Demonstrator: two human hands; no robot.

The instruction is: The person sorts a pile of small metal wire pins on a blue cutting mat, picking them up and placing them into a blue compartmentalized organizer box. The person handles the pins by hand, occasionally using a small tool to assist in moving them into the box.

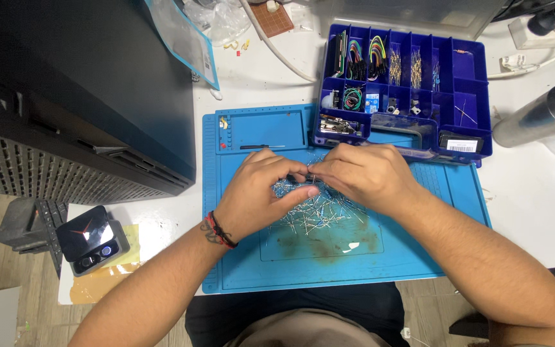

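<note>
Resistors piled mid blue mat, near compartment box. Left hand & right hand pinch one together: looks light, thin bendy leads; prob. best gripped at body.

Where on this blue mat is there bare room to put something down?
Free: the near strip of the blue mat below the dark stain, and its right edge beside the right forearm. Crowded: mid-mat, where both hands work the resistor pile, and by the parts box.
</note>
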